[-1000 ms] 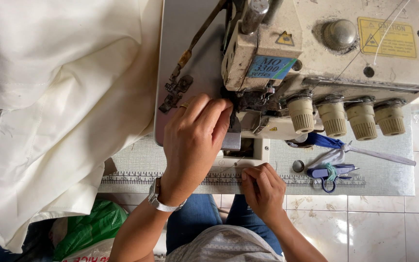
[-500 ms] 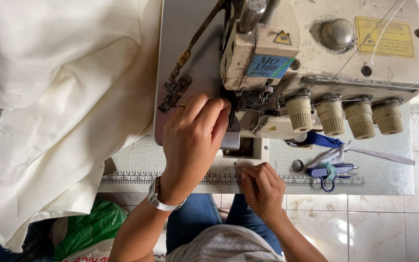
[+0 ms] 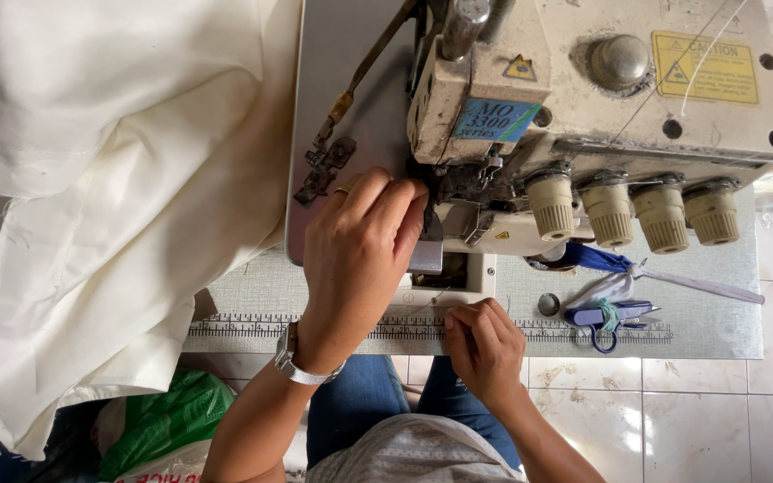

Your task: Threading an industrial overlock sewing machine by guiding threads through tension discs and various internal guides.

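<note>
A cream overlock sewing machine [image 3: 601, 98] stands at the top right of a grey table [image 3: 717, 304]. My left hand [image 3: 360, 250], with a watch on the wrist, reaches to the needle area, its fingertips pressed together against the machine's foot. My right hand [image 3: 485, 344] rests at the table's front edge over the printed ruler strip [image 3: 252, 326], fingers pinched on a thin thread [image 3: 422, 309] that runs up toward the machine. What lies under the left fingertips is hidden.
A large heap of cream fabric [image 3: 109, 197] covers the left side. Blue-handled thread snips [image 3: 606, 315] and a blue strap [image 3: 601, 259] lie right of the hands, below four tension knobs [image 3: 637, 210]. A green plastic bag [image 3: 163, 420] sits on the tiled floor.
</note>
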